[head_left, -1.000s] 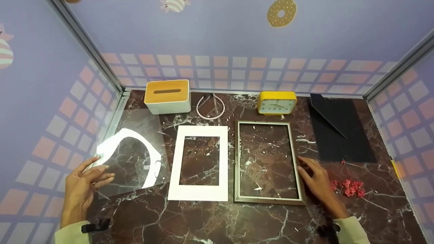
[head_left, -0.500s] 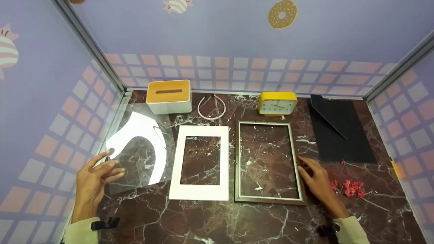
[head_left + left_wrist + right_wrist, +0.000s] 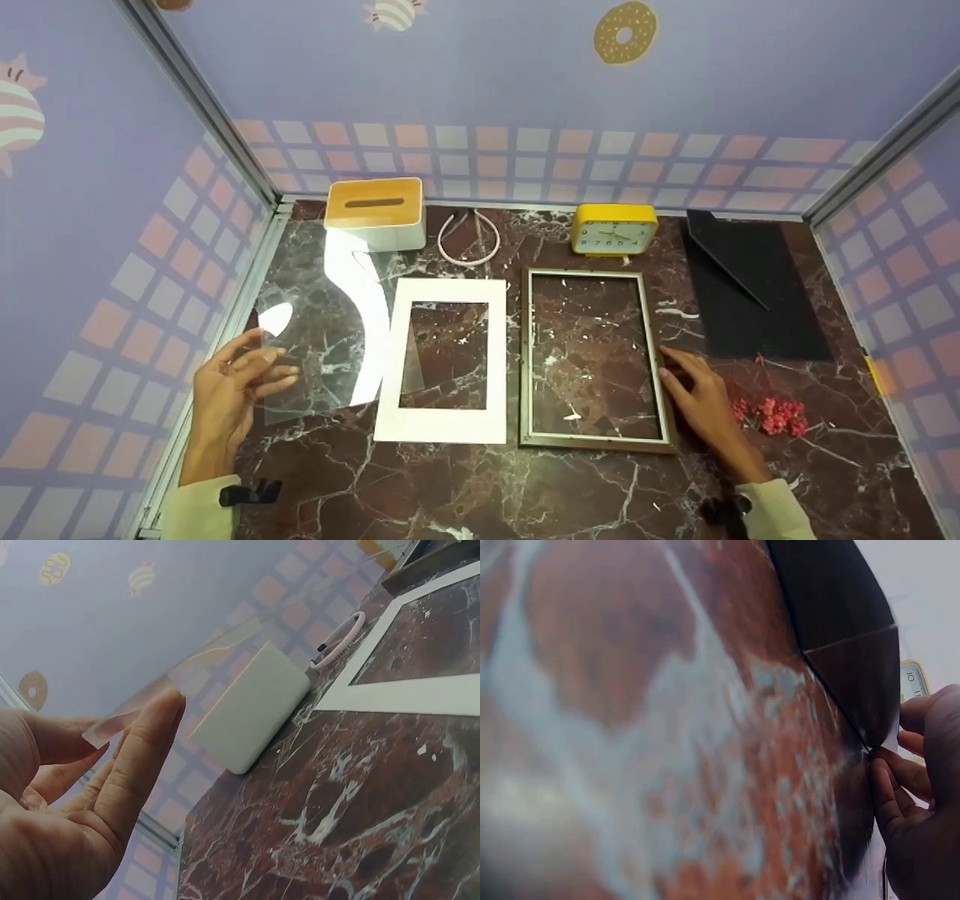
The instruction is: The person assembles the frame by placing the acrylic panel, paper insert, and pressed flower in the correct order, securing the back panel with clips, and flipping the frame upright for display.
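In the head view my left hand (image 3: 229, 401) holds a clear plastic sheet (image 3: 322, 345) by its near left corner, and bright light reflects off it. The left wrist view shows thumb and fingers pinching the sheet's edge (image 3: 124, 720), raised above the table. The sheet's right part overlaps a white mat board (image 3: 441, 426) with a rectangular opening. Right of the board lies a metallic picture frame (image 3: 600, 442) with the marble tabletop visible through it. My right hand (image 3: 701, 397) rests its fingertips against the frame's right side; the right wrist view shows the fingers (image 3: 900, 776) at that dark edge.
Along the back stand a white tissue box (image 3: 386, 238) with a wooden lid, a pink headband (image 3: 469, 262) and a yellow clock (image 3: 613, 212). A black backing board (image 3: 757, 300) with an easel leg lies at right, red flowers (image 3: 780, 416) nearer. Walls enclose three sides.
My left hand has moved right with the clear sheet, whose right part now overlaps the mat board. The reflection on it has shifted. My right hand and the frame have stayed put.
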{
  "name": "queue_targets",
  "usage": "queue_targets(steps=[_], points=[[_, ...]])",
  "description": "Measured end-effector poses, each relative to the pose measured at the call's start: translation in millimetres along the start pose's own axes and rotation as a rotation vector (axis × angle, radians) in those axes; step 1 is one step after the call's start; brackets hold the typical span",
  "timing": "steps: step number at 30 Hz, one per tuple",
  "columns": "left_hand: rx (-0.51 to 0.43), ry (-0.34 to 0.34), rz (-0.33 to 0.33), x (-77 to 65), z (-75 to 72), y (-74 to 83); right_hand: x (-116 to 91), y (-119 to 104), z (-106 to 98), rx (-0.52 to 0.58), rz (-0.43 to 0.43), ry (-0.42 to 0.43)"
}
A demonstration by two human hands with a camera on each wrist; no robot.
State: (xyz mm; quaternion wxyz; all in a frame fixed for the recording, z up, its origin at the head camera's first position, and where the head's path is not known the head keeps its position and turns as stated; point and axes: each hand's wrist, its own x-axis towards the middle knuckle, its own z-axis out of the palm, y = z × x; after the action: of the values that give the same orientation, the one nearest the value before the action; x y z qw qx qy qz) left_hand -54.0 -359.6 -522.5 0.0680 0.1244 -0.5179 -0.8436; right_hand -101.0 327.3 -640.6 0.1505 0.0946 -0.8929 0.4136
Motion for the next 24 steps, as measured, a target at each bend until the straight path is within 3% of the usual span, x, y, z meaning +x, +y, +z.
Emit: queue_targets(steps=[14,24], points=[[0.078,-0.029,-0.015,10.7,36.3,-22.9,-1.8,0.4,0.3,0.041,0.018,0.009],[0.063,-0.059,-0.027,19.9,64.6,-45.7,-1.4,0.0,0.4,0.044,0.034,0.016]])
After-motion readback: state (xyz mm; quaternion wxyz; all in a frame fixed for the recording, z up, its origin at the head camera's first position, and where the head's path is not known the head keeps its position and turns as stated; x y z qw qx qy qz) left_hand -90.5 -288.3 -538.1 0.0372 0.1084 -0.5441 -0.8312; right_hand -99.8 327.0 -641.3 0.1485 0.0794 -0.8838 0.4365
